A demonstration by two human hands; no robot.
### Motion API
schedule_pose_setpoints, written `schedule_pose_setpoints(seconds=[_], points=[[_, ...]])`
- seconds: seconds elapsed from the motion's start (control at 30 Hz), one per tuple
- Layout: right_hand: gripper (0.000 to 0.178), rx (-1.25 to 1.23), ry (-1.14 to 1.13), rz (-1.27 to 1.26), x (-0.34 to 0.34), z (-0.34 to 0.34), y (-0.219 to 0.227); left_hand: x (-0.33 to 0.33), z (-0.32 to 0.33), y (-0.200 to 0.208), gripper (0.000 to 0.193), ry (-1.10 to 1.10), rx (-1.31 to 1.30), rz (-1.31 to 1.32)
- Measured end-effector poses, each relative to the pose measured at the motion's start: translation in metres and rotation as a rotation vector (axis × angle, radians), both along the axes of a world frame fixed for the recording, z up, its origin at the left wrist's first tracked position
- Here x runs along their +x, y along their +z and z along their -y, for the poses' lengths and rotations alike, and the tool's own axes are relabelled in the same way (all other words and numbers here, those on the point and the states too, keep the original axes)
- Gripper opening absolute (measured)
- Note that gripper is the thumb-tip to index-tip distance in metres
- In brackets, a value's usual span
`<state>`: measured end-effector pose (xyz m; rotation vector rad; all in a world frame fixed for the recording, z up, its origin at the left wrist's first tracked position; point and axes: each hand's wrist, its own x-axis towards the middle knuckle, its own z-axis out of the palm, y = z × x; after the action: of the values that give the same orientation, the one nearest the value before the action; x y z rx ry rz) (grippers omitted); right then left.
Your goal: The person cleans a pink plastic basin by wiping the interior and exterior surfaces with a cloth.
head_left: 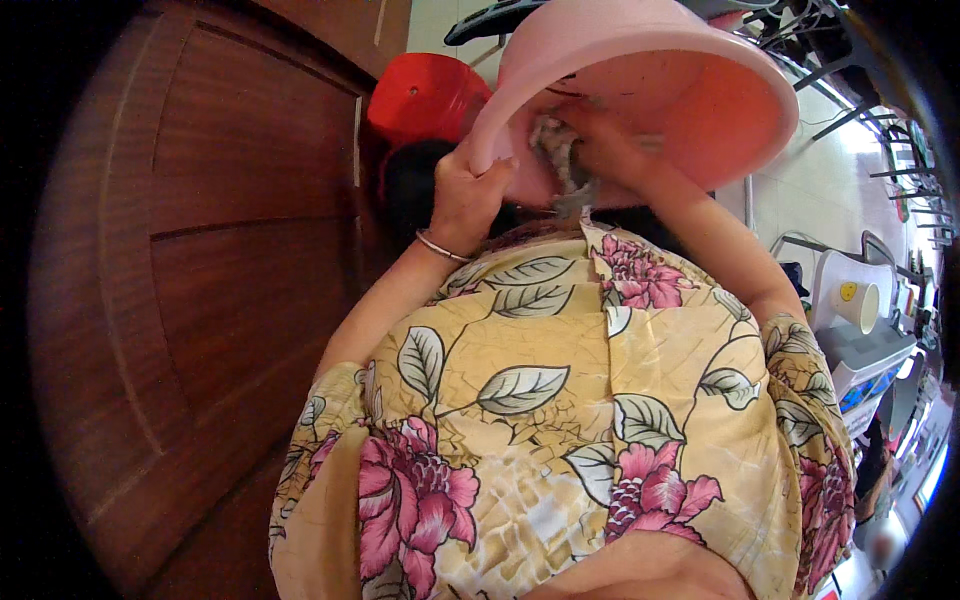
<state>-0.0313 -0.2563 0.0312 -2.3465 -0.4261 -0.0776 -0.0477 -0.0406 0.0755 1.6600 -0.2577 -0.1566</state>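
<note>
A pink basin (720, 130) stands tilted on its side at the far part of the scene, its mouth turned toward the person, the opening running longest from left to right. The left hand (470, 205) has its grip clamped on the basin's near left rim. The right hand (605, 148) reaches inside, beside a grey-white cloth (556, 150). The cloth lies just left of that hand, its long axis running far to near, and the right hand is the nearer one; I cannot tell whether its grip is closed on it. A brown door (250, 190) is to the left.
</note>
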Motion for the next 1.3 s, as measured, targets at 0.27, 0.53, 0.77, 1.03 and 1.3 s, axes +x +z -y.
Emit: schedule_pose_setpoints(seconds=[0.27, 0.53, 0.77, 1.03, 1.3], points=[[0.037, -0.739, -0.377, 0.035, 0.016, 0.075, -0.014, 0.002, 0.002, -0.006, 0.013, 0.051, -0.054, -0.080], [0.033, 1.091, -0.502, -0.061, 0.049, 0.114, -0.010, -0.002, 0.011, 0.000, 0.017, 0.076, -0.033, -0.244], [0.041, 0.113, -0.100, 0.288, 0.012, -0.027, 0.036, -0.005, 0.012, 0.012, 0.014, -0.003, 0.073, -0.097], [0.042, -0.246, 0.006, 0.218, -0.004, 0.024, -0.005, -0.002, 0.000, -0.012, 0.020, 0.040, -0.095, -0.213], [0.034, 0.242, -0.480, 0.225, -0.028, 0.042, 0.075, -0.005, 0.001, -0.018, 0.023, 0.131, -0.089, -0.283]])
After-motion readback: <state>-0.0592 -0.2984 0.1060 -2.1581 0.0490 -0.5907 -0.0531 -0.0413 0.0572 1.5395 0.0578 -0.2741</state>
